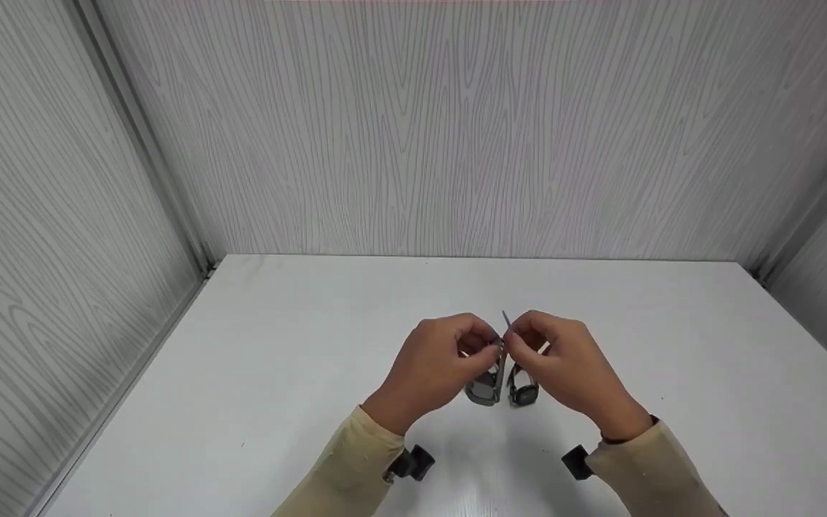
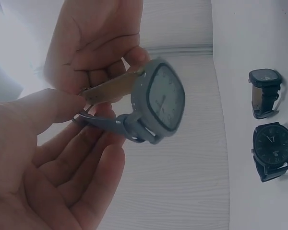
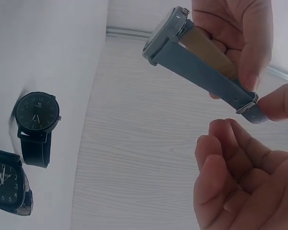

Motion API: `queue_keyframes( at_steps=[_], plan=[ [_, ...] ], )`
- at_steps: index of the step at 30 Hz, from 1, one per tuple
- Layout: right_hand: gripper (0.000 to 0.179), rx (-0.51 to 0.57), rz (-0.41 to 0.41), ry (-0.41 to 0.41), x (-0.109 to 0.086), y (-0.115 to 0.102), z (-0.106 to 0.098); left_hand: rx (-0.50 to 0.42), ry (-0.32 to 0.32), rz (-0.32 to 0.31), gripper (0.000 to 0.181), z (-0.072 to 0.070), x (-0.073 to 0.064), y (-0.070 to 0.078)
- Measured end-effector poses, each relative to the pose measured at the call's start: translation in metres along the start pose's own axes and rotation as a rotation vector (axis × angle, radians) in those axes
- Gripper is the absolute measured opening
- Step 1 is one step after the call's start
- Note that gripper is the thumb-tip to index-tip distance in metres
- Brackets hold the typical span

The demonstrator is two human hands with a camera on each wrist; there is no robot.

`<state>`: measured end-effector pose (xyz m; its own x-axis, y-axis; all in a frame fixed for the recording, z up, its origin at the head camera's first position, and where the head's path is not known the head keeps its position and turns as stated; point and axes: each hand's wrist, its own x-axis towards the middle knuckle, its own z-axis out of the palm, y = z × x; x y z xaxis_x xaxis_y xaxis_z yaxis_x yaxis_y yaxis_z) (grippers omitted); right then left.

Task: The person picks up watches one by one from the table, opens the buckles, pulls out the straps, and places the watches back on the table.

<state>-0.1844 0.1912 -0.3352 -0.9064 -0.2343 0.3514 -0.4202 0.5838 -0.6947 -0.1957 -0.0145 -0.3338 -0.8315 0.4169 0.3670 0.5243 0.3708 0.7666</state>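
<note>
Between both hands hangs a grey wristwatch, its square, round-cornered dial facing the left wrist camera. Its grey strap is looped, with a tan inner side and a metal buckle close to the fingertips. My left hand pinches the strap near the buckle. Right beside it, my right hand pinches the strap's end between thumb and fingers, with a thin tip sticking up above them. Fingertips of the two hands almost meet in the head view and partly cover the strap.
On the white table lie a round black watch and, to its right, a squarish black watch. Wood-grain panels enclose the table at the back and sides. Small black camera mounts stick out from the wrists.
</note>
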Motion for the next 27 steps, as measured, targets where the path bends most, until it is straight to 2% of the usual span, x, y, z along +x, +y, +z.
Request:
queue_keyframes(
  at_steps=[9,15,22,27],
  plan=[
    [0.011,0.131,0.016,-0.009,0.0030,0.0021,-0.0027,-0.021,0.009,0.009,0.007,-0.0006,-0.0002,0.0004],
    [0.009,0.220,0.046,-0.029,0.0031,0.0032,-0.0036,-0.002,0.002,0.015,0.008,-0.0001,-0.0003,0.0011],
    [0.012,0.231,0.042,-0.059,0.0028,0.0035,-0.0041,0.033,-0.017,0.059,0.013,0.0016,0.0002,-0.0003],
    [0.013,0.235,0.022,-0.066,0.0032,0.0051,-0.0036,0.005,-0.034,0.060,0.012,0.0025,0.0007,-0.0009]
  ],
)
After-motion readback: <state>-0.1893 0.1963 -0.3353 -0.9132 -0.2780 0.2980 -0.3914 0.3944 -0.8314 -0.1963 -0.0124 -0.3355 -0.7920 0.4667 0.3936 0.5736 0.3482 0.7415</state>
